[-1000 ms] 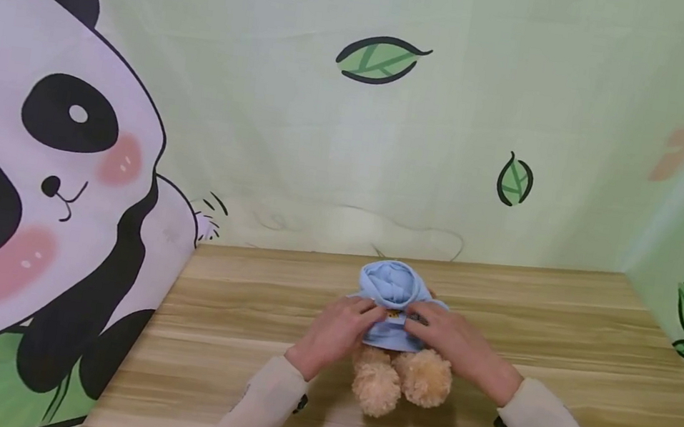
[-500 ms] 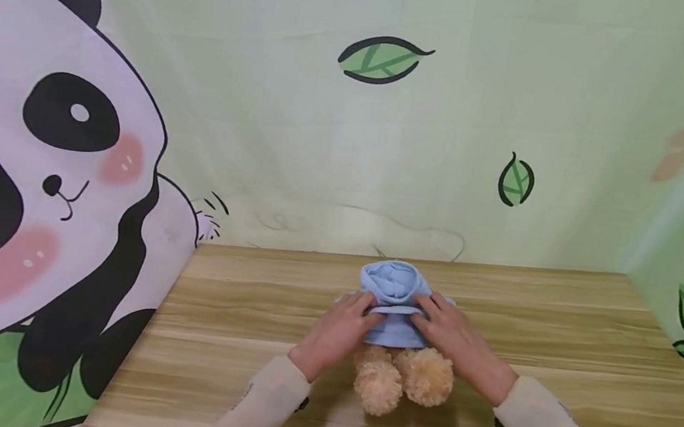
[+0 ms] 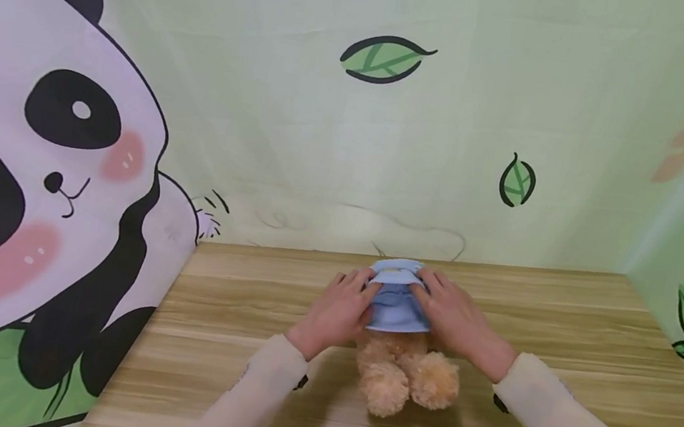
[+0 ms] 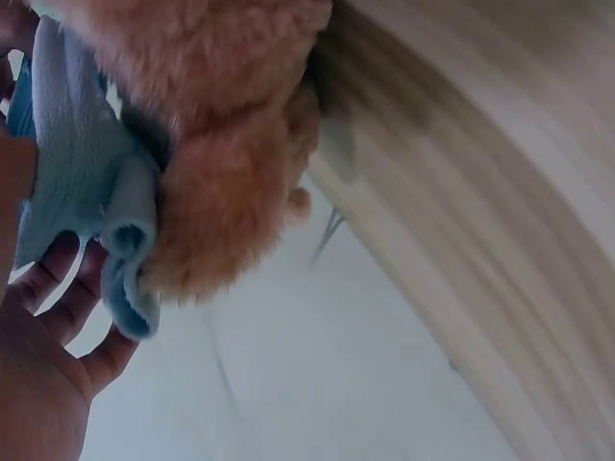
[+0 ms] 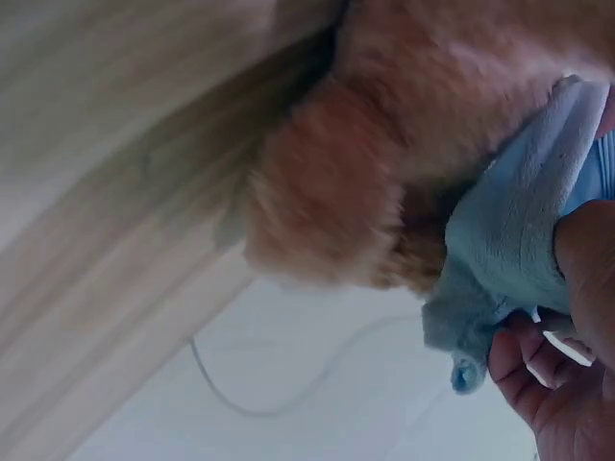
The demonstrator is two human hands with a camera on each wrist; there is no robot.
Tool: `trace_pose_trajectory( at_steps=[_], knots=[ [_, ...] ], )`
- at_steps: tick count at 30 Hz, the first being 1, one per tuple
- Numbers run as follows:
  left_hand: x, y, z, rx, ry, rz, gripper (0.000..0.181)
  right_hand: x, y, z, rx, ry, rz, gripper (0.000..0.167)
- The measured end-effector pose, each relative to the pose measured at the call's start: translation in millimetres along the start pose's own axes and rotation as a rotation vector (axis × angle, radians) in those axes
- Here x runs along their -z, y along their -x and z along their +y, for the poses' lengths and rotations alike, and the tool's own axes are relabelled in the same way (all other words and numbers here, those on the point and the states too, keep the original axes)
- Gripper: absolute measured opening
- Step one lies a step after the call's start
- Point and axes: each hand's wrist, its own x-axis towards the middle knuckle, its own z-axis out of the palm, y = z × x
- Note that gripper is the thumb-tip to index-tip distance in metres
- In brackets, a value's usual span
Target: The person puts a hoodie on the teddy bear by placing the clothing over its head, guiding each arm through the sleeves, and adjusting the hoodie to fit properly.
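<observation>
On the wooden desk (image 3: 206,311), near its far edge, a tan plush toy (image 3: 384,383) is placed, its upper part covered by a light-blue top (image 3: 397,309), pinched at its sides by the left hand (image 3: 335,314) and right hand (image 3: 460,323), fingers curled.

A corner decorated like a children's playroom.
Behind the wood-grain table (image 3: 202,339), a wrinkled pale-green backdrop (image 3: 266,102) with cartoon leaves (image 3: 383,62); left of the table, a large cartoon panda (image 3: 57,158).
</observation>
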Motion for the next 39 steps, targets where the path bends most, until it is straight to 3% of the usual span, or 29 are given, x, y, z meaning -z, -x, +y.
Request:
trace_pose_trajectory(
  at_steps=[3,7,12,19,25,32,39],
  knots=[
    [6.6,-4.7,-4.7,-0.005,0.029,0.006,0.041,6,-5.8,5,-0.011,-0.058,-0.026,0.065],
    [13.3,-11.8,-10.2,-0.024,0.040,0.031,0.047,17,-13.0,12,-0.004,-0.128,-0.063,0.035],
    [17.7,-20.5,-15.1,-0.054,0.070,0.060,0.042,28,-18.5,23,0.011,-0.155,-0.084,0.039],
    [25.4,-34.3,-20.3,-0.059,0.051,0.050,0.042,31,-22.0,36,0.030,0.009,-0.019,0.047],
    [27.2,-51.5,-25.0,-0.081,-0.001,0.069,0.050,19,-24.5,50,0.040,0.142,0.100,0.040],
    [15.4,-72.0,-35.0,-0.070,-0.044,0.021,0.060,3,-28.6,67,0.035,0.259,0.144,0.037],
    [-4.8,-82.8,-46.5,-0.079,-0.122,0.023,0.053,-15,-29.7,83,0.077,0.349,0.106,0.035]
  ],
)
